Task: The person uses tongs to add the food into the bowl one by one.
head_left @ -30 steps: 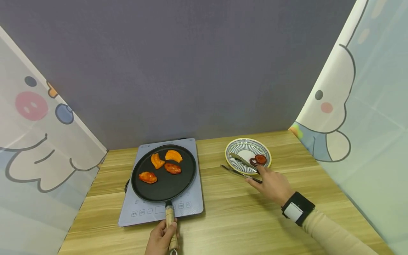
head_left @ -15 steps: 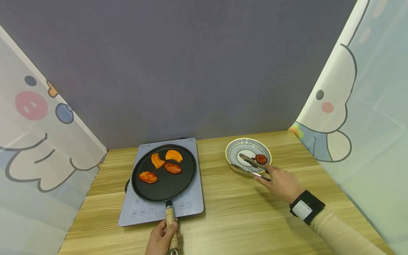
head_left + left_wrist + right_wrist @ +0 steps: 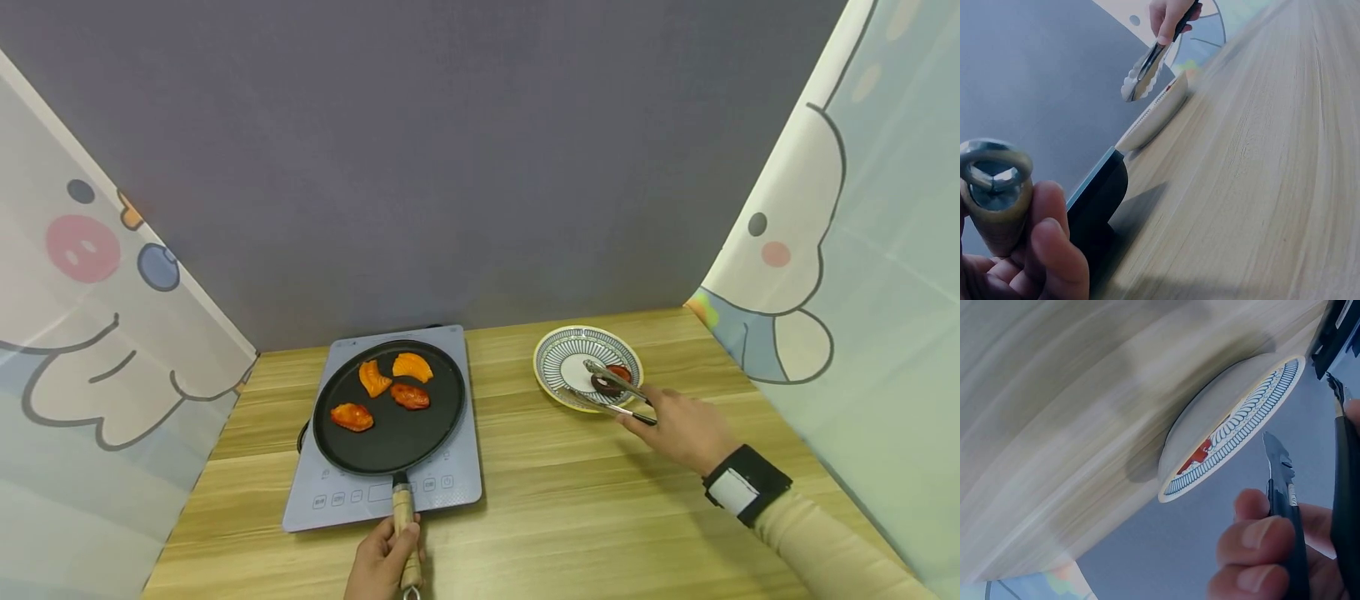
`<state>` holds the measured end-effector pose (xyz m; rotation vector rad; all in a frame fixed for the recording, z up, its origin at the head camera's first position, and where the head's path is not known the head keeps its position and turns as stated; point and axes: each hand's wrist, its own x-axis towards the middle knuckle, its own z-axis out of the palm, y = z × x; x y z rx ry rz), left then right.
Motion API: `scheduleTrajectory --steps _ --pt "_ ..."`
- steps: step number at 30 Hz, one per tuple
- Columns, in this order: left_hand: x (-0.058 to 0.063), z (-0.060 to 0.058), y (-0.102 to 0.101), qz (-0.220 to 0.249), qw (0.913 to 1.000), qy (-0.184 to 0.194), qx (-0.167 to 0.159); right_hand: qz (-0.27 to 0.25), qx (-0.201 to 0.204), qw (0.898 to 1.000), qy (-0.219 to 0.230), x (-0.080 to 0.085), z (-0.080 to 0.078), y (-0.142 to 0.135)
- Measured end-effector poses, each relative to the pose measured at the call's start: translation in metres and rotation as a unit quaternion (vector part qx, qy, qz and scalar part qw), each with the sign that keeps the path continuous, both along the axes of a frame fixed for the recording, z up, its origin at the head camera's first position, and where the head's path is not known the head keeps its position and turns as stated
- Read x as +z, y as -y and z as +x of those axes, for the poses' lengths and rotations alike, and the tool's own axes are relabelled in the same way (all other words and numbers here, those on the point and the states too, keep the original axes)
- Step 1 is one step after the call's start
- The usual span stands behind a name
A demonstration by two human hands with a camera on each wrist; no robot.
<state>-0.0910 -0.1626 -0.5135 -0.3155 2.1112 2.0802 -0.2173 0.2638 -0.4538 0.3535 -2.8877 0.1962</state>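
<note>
My left hand (image 3: 385, 557) grips the wooden handle (image 3: 403, 510) of a flat black pan (image 3: 390, 437), its metal hanging ring showing large in the left wrist view. Two reddish-brown wing-like pieces (image 3: 352, 417) and two orange slices (image 3: 412, 366) lie in the pan. Over at the right, my right hand (image 3: 686, 427) holds metal tongs (image 3: 617, 382) with dark handles, the arms spread apart above a patterned plate (image 3: 549, 363). A dark, curled piece (image 3: 602, 386) and a red round piece (image 3: 622, 372) sit at the plate's right side, partly hidden by the upper tong arm.
The pan stands on a grey induction cooker (image 3: 300, 508) with touch buttons along its front. A wooden table (image 3: 540, 517) carries everything. A dark grey panel (image 3: 465, 167) rises behind, and cartoon-printed panels (image 3: 787, 250) flank both sides.
My right hand has moved right with the tongs, whose tips shifted from the plate's left part to around the dark and red pieces. The left hand and pan stay put.
</note>
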Motion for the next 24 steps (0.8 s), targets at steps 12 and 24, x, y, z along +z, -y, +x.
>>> scheduleTrajectory --steps 12,24 --pt "0.0 0.0 0.0 0.002 1.0 -0.005 -0.001 0.014 0.005 1.0 0.001 0.006 0.0 -0.009" --pt "-0.001 -0.001 0.001 0.004 1.0 0.003 -0.002 0.054 0.025 0.998 -0.036 0.003 -0.001 -0.017"
